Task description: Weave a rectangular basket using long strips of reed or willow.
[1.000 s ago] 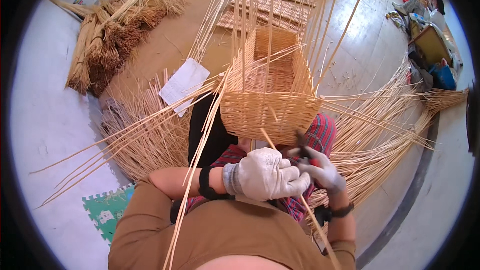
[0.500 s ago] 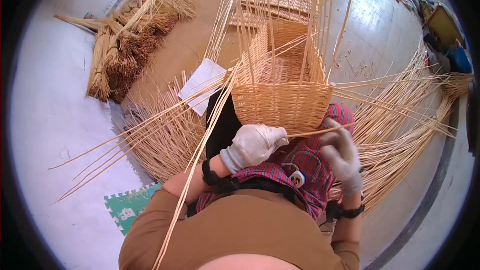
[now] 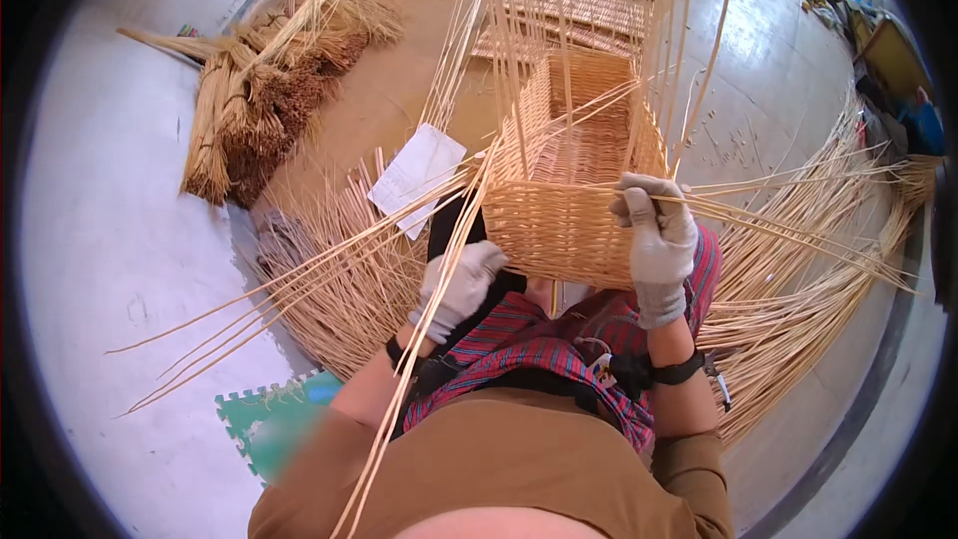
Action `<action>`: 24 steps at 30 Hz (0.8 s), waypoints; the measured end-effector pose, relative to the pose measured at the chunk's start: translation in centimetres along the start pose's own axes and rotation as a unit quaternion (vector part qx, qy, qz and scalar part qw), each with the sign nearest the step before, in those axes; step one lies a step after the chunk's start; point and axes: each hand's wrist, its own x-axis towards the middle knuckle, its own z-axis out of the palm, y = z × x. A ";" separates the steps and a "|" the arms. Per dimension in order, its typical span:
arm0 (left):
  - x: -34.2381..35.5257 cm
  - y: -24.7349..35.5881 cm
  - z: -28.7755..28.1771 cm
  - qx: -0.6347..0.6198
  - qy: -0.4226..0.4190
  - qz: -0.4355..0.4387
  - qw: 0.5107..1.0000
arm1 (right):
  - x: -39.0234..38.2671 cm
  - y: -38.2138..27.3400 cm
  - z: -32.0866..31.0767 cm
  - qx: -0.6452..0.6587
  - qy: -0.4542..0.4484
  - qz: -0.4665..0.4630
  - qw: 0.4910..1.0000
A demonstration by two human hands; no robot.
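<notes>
A: Any guess at the step? And where to look for the basket (image 3: 559,230)?

B: Right in front of the body, near wall facing the lap. Looks like weaving along the top edge, near right corner. Seems to have a thin rod (image 3: 703,203) pinched in the right hand's (image 3: 659,250) grip, thumb against fingers.

A: And with the left hand (image 3: 464,279)?

B: Curled, just beside the lower left corner, behind some loose rods (image 3: 411,367). Honestly can't tell if holding anything.

A: For the next move?

B: Probably calls for a snug pinch and a gentle bend past the uprights (image 3: 564,30), no cracking.

A: Anything in the way?

B: Yeah, mostly those uprights, plus loose rods across the left forearm. Around that: rod piles (image 3: 778,319) on both sides, a white sheet (image 3: 417,175) left of the basket, woven panels (image 3: 579,15) beyond, bundles (image 3: 249,110) up left, green mat (image 3: 249,414) lower left.
</notes>
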 end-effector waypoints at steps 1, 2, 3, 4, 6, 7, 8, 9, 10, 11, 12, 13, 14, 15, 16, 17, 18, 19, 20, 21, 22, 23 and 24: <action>0.1 1.0 0.2 0.001 -0.004 0.030 1.000 | 0.2 0.0 0.2 -0.031 -0.024 0.001 0.999; 0.1 1.0 0.5 0.001 -0.001 0.028 1.000 | 0.5 -0.3 0.5 -0.031 -0.028 0.001 0.999; 0.1 1.0 0.8 0.011 0.009 0.060 0.998 | 0.7 -1.0 0.8 -0.065 -0.062 0.008 0.996; 0.2 1.0 1.1 0.022 0.018 0.092 0.995 | 0.9 -1.3 1.0 -0.098 -0.095 0.014 0.991; 1.3 2.7 1.0 -0.011 0.079 0.112 0.991 | 1.7 -1.0 1.1 -0.051 -0.083 0.068 0.993; 2.1 3.5 0.7 -0.045 0.138 0.131 0.981 | 2.0 -0.8 1.1 -0.005 -0.067 0.121 0.990; 3.4 4.0 0.3 0.033 0.147 0.143 0.978 | 2.5 0.2 0.2 -0.011 -0.069 0.151 0.986; 4.6 4.9 0.0 0.032 0.153 0.140 0.978 | 2.8 0.3 0.1 -0.012 -0.075 0.150 0.986; 5.8 5.8 -0.4 -0.070 0.099 0.092 0.988 | 2.9 0.2 -0.1 -0.026 -0.085 0.158 0.983; 6.7 6.3 -0.5 -0.174 0.042 0.044 0.983 | 2.7 0.1 -0.3 -0.041 -0.092 0.167 0.981; 8.0 6.2 -0.7 -0.178 0.048 0.043 0.982 | 2.6 0.2 -0.3 -0.046 -0.097 0.165 0.980; 9.2 5.9 -0.9 -0.252 -0.032 -0.034 0.966 | 2.3 0.4 -0.3 -0.065 -0.082 0.178 0.978; 10.0 5.7 -0.7 -0.323 -0.113 -0.107 0.934 | 2.5 0.1 -0.1 -0.084 -0.064 0.189 0.976; 10.2 5.5 -0.2 -0.329 -0.108 -0.103 0.932 | 3.1 -0.3 0.4 -0.090 -0.068 0.184 0.976; 10.4 5.2 0.5 -0.320 -0.088 -0.108 0.937 | 4.3 -0.4 1.5 -0.205 -0.085 0.047 0.974; 10.5 5.1 1.0 -0.309 -0.072 -0.116 0.941 | 5.2 -0.6 3.0 -0.311 -0.098 -0.088 0.941; 10.6 5.1 1.3 -0.315 -0.074 -0.113 0.939 | 6.4 -1.4 5.9 -0.429 -0.061 -0.192 0.880; 10.5 5.1 1.3 -0.305 -0.053 -0.121 0.943 | 7.5 -2.4 8.5 -0.531 -0.028 -0.294 0.794; 10.5 5.5 1.3 -0.298 -0.033 -0.128 0.945 | 8.2 -2.8 8.9 -0.537 -0.033 -0.299 0.788; 10.5 5.8 1.4 -0.292 -0.013 -0.135 0.947 | 8.7 -3.1 9.0 -0.424 -0.058 -0.193 0.883; 10.3 6.0 1.2 -0.322 -0.030 -0.157 0.933 | 8.9 -3.4 8.8 -0.299 -0.079 -0.078 0.948; 10.3 5.8 1.2 -0.335 -0.024 -0.157 0.929 | 8.7 -2.1 6.9 -0.085 -0.076 -0.188 0.976; 10.3 5.4 1.3 -0.342 -0.028 -0.129 0.930 | 7.7 -0.2 3.7 0.136 -0.070 -0.279 0.948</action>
